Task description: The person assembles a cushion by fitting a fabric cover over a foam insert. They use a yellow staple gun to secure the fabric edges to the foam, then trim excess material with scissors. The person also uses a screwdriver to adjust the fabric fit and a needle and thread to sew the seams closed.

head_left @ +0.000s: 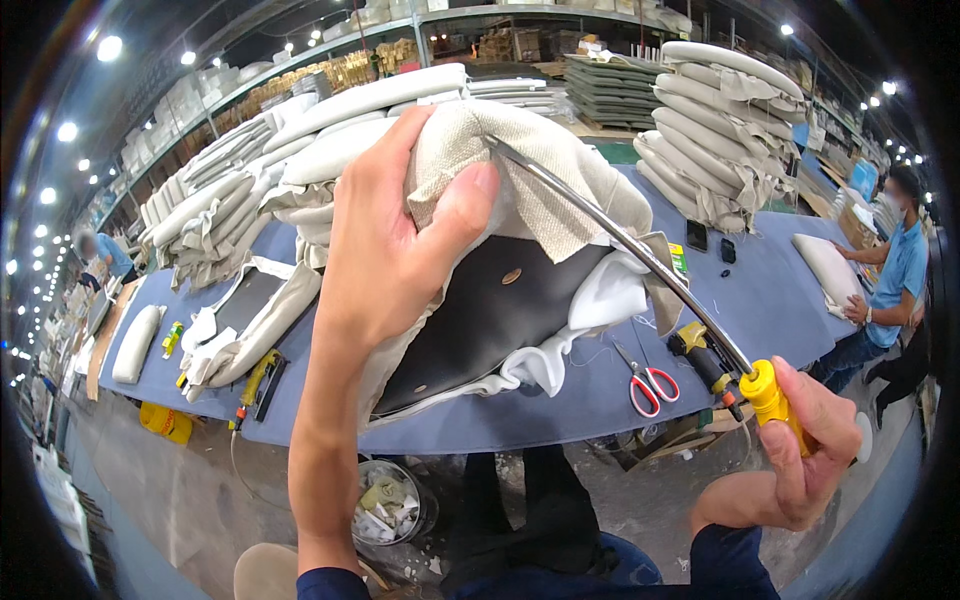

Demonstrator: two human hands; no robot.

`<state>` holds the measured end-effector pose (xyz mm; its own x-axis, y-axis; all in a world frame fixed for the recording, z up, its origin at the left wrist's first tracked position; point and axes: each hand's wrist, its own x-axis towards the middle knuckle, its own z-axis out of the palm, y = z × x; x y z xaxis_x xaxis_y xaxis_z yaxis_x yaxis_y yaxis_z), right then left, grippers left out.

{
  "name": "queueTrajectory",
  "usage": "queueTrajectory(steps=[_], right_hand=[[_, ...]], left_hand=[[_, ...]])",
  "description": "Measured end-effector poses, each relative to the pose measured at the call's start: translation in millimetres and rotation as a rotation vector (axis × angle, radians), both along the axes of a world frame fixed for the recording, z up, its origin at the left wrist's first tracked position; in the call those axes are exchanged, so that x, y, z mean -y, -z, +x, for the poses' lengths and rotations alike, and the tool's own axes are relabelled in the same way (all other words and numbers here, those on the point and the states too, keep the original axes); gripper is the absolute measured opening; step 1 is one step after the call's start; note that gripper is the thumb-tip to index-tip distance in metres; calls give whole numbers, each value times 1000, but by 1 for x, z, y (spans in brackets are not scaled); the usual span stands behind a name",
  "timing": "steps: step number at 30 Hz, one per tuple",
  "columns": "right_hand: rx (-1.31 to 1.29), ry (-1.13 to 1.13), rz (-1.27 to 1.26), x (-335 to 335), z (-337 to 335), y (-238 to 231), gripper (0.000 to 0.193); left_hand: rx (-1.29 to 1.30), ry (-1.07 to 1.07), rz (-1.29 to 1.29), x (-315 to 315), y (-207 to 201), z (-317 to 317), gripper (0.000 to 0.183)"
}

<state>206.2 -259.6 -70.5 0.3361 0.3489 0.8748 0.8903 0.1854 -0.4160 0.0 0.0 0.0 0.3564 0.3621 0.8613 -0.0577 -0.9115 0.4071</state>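
Observation:
My left hand (400,220) is closed on the upper corner of a seat cushion, pinching its beige fabric cover (575,185) between thumb and fingers. The cushion stands tilted, its black backing board (470,310) facing me, with white padding (605,300) spilling out along the right and lower edges. My right hand (815,440) grips the yellow handle of a long screwdriver (640,250). Its metal shaft slants up and left across the cushion, and the tip meets the fabric beside my left thumb. Whether the tip goes into the cloth, I cannot tell.
Scissors (650,388) with red handles and a pneumatic staple gun (700,355) lie right on the blue table (450,437); another staple gun (258,385) lies left. Stacked cushions (720,130) rise behind. A scrap bucket (395,505) stands below. A co-worker (895,260) handles a cushion at right.

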Motion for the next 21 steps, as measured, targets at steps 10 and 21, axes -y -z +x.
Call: queueTrajectory(steps=[10,21], right_hand=[[20,32,-97,20,-7,26,45],[-841,-892,50,-97,-38,114,44]], left_hand=[[2,-96,235,1,5,18,45],[-107,-93,123,-16,-12,36,50]])
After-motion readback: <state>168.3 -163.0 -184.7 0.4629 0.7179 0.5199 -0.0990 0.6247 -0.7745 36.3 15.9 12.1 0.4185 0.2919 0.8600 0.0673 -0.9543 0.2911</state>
